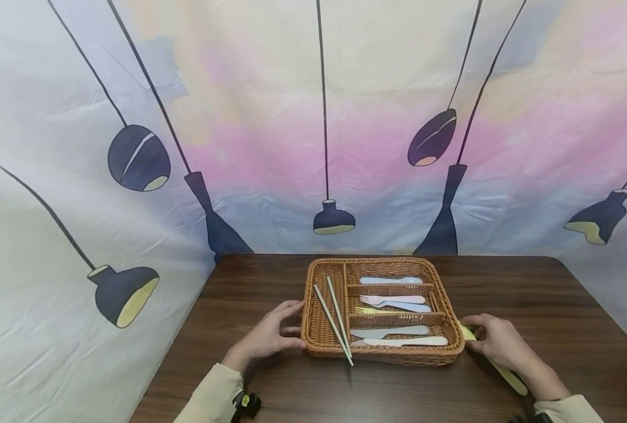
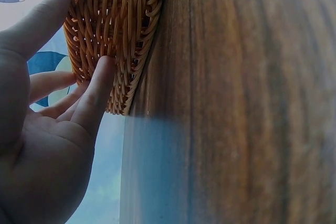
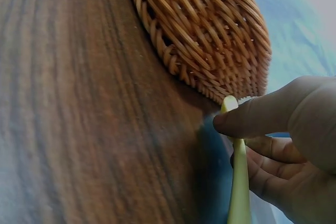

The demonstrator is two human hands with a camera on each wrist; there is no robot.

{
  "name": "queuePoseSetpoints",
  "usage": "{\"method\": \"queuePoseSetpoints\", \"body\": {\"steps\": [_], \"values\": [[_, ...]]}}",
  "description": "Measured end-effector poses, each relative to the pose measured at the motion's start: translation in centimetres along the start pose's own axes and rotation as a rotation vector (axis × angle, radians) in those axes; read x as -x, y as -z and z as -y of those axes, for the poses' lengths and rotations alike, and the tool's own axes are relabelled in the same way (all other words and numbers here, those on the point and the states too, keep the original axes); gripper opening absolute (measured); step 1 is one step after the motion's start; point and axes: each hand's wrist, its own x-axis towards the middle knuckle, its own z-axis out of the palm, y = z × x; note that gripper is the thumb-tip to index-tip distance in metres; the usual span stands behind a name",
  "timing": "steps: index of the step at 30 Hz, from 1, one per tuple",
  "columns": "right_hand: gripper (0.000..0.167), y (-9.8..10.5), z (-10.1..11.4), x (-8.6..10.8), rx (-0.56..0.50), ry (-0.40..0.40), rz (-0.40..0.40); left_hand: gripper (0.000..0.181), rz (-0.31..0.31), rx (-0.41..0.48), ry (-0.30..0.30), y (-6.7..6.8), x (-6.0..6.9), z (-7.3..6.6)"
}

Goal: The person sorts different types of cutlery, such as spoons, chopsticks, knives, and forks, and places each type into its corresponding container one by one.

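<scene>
A brown wicker cutlery basket (image 1: 382, 354) stands on the table with dividers inside. My left hand (image 1: 271, 329) touches its left side with extended fingers and thumb. My right hand (image 1: 504, 341), at the basket's right side, pinches a slim yellow piece of cutlery (image 3: 239, 182) between thumb and fingers; its kind is partly hidden. Two pale chopsticks (image 1: 330, 317) lean in the left compartment, one reaching over the front rim. A light-blue spoon (image 1: 391, 281) lies in the back compartment. Pink (image 1: 398, 299) and yellow forks (image 1: 371, 310) share the middle one. Grey (image 1: 390, 331) and white knives (image 1: 405, 341) lie in front.
The dark wooden table (image 1: 260, 273) meets a painted fabric backdrop (image 1: 271, 147) at its far edge. Hanging lamps are printed on the fabric. Black wrist gear (image 1: 246, 404) sits at my left sleeve.
</scene>
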Motion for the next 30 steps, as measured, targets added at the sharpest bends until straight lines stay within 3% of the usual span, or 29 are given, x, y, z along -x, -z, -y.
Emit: {"method": "queuePoseSetpoints", "body": {"steps": [13,30], "values": [[0.042,1.9,-0.4,0.0,0.002,0.03,-0.073,0.095,0.005,0.013,0.003,0.0,0.1,0.0],[0.042,3.8,0.8,-1.5,0.023,0.046,-0.088,0.095,0.003,0.033,0.004,-0.1,0.0,0.1]]}}
